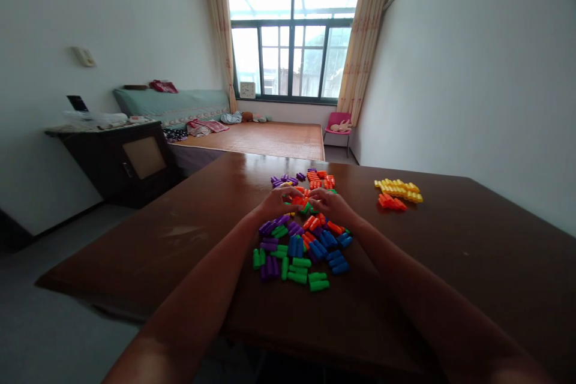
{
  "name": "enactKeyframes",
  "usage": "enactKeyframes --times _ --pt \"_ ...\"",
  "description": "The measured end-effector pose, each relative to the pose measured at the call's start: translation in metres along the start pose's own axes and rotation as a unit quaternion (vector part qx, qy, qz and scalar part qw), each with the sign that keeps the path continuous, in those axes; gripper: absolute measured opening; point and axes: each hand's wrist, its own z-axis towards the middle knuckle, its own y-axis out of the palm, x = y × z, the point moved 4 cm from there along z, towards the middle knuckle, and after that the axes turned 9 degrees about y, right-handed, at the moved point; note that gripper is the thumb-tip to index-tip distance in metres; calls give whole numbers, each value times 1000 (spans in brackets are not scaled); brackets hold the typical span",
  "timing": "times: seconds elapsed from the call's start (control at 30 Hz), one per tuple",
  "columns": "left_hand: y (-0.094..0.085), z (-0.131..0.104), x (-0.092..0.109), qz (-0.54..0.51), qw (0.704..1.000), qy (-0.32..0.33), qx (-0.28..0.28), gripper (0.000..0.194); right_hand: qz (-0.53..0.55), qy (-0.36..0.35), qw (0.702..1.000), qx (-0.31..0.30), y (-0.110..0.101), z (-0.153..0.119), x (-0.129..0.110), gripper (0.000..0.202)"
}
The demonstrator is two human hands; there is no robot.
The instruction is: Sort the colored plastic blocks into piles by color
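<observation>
At the near edge of the mixed pile (296, 246), green pieces (318, 281) are scattered loosely, with purple pieces (270, 267) at its left and blue pieces (338, 261) at its right. Over the far half of the pile, orange pieces (299, 197) are flanked by both hands. By the left hand (275, 203), they are approached from the pile's left side, the thumb and fingers being bent and parted; by the right hand (330, 204), they are met from its right, the fingers being curled inward. Whether anything is pinched by either set of fingertips cannot be told, as the contact is too small and partly hidden.

For good handling here, pieces are probably best gripped by their sides, with ends lined up before any pressure is applied. One hand is better used as a steady brace while small adjustments are made by the other. The wrists should be held clear of the pile, since loose neighbours could easily be knocked.

To the right of the pile and well apart from it, yellow pieces (398, 190) are laid in rows, with an orange cluster (391, 202) placed just before them.
</observation>
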Motion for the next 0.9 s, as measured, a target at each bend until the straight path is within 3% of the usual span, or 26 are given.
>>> enactKeyframes --times 0.13,0.3,0.47,0.67,0.77,0.9 --pt "2 3 -1 -65 998 4 0 44 79 10 997 4 20 -1 -1 33" --pt "1 4 -13 -172 984 -53 11 54 132 -6 990 -54 17 -2 -7 33" --pt "7 2 -8 -219 971 -96 9 47 115 26 993 31 12 -1 -5 26" --pt "8 4 -2 -209 972 -96 37 44 51 -20 996 69 19 -1 -14 35" --pt "2 4 -9 -173 977 -120 40 49 44 7 992 118 -12 8 1 35" --pt "-14 1 -18 -127 980 -134 78 52 1 110 951 289 -108 1 63 43"
